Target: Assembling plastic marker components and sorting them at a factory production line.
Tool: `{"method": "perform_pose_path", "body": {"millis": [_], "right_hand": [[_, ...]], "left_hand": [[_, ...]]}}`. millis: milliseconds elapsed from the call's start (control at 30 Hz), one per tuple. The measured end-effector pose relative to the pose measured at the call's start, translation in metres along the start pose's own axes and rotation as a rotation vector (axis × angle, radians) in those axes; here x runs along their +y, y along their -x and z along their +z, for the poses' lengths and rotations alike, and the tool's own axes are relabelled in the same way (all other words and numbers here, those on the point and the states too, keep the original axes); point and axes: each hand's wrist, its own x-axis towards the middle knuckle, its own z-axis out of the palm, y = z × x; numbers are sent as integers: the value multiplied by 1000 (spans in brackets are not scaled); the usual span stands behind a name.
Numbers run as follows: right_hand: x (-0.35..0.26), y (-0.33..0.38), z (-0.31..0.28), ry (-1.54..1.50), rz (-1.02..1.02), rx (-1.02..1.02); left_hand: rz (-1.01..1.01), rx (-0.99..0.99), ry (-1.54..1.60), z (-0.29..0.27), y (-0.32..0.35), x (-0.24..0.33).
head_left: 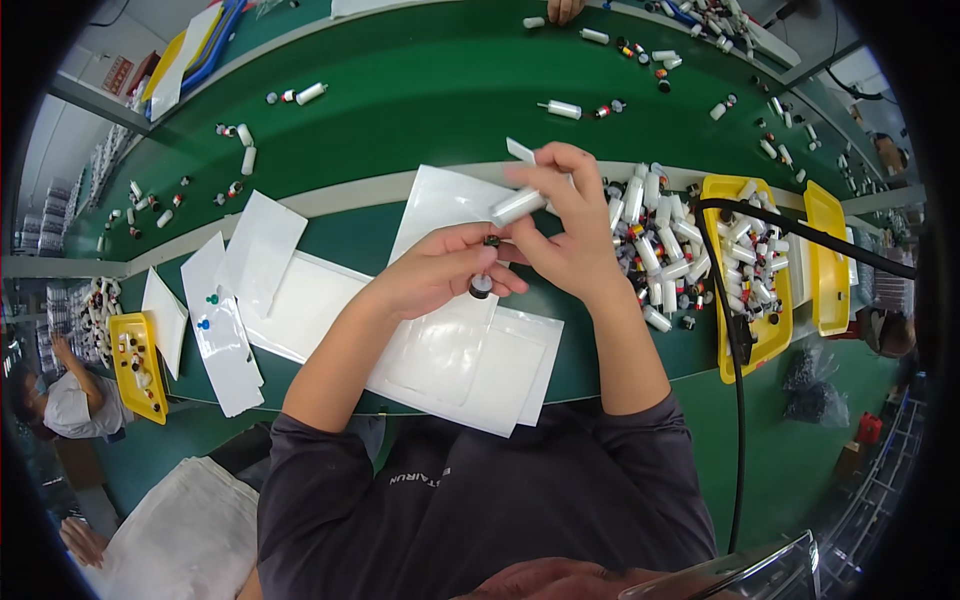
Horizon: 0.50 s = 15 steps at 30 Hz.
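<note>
Over the white sheets in front of me, my right hand (572,232) closes its fingers round a white cylinder (516,207), which lies tilted. A small white slip (520,151) sticks out above that hand's fingertips; how it is held is hard to see. My left hand (430,272) is just below and left, fingers bent together round a small round part with a black rim and a pale face (481,287). Another small dark piece (491,241) shows at the left thumb and forefinger, close to the cylinder's lower end. White sheets (440,350) lie beneath both hands.
To the right, a heap of white cylinders and black parts (660,235) spreads beside a yellow tray (740,360). A black cable (738,450) crosses there. Ahead runs a green conveyor belt (420,90) carrying scattered cylinders. Other people sit at left, and a hand (565,10) shows opposite.
</note>
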Motion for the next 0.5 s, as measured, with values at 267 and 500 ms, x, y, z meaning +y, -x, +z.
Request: {"method": "perform_pose_path", "body": {"millis": [267, 500], "right_hand": [[-13, 27, 40, 23, 111, 108], [-1, 32, 70, -64, 186, 101]], "left_hand": [[360, 416, 136, 11, -6, 1], [462, 340, 224, 8, 0, -6]]}}
